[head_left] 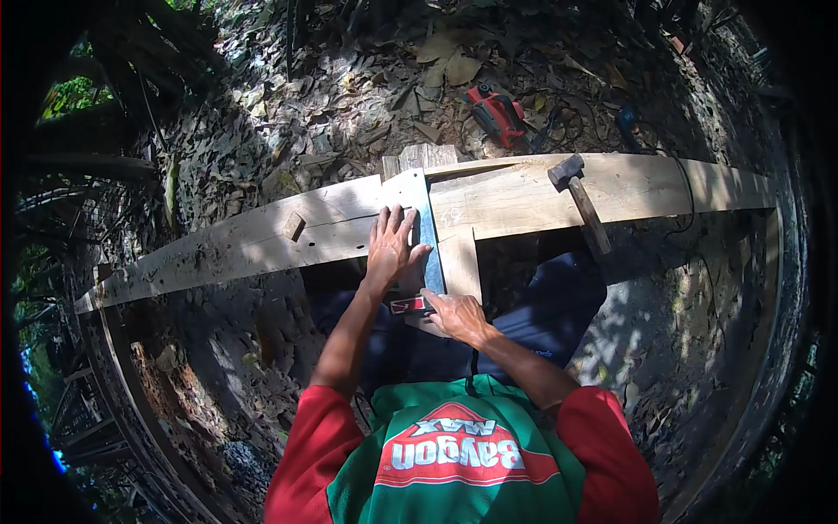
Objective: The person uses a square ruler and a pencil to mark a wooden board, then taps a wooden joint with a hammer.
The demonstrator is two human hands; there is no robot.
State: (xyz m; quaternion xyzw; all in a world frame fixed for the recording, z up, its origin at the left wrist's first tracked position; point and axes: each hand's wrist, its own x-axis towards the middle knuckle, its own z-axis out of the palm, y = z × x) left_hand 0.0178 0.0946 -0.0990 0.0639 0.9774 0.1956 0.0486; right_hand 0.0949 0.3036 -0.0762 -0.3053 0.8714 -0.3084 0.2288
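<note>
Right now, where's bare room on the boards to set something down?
Left board, between block and left tip; right board, between square and hammer. Crowded: around the square, with left hand and right hand both at it.

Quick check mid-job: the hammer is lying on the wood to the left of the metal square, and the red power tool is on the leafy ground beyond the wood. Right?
Not quite: the hammer lies to the right of the metal square, as the head view shows. It is on the wood, and the red power tool is on the leafy ground beyond.
</note>
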